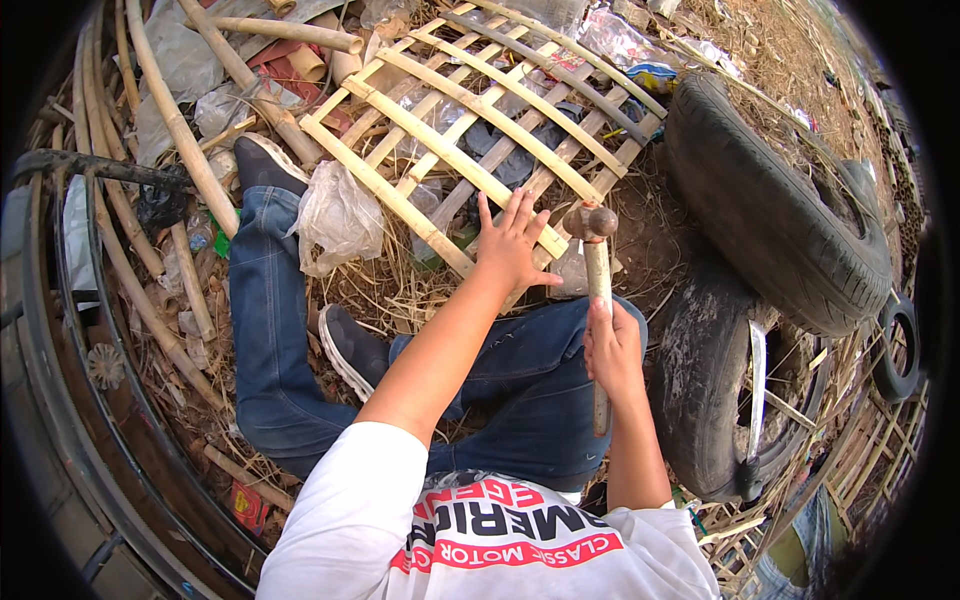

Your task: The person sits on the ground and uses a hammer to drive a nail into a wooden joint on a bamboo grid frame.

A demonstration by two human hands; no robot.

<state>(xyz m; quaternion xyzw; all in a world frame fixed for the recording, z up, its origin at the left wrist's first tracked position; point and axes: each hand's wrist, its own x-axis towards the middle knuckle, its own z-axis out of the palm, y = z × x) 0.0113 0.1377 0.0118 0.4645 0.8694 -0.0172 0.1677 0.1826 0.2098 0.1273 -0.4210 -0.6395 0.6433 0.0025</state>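
Note:
A lattice of split bamboo strips (425, 132) lies on the ground in front of me, its near corner by my knee. My left hand (512, 243) rests with spread fingers on the lattice's near edge. A hammer (598, 268) with a rounded metal head stands nearly upright in my right hand (614, 350), which is closed around the handle. The hammer head is over the lattice's near right corner, just right of my left fingers; whether it touches the bamboo I cannot tell.
Two worn tyres (765, 195) lean at my right, a long blade (757, 385) lying across the lower one. Bamboo poles (180, 120) and a dark metal frame (70, 290) are on the left. A crumpled plastic bag (340, 215) sits by my shoe (270, 163). Straw and litter cover the ground.

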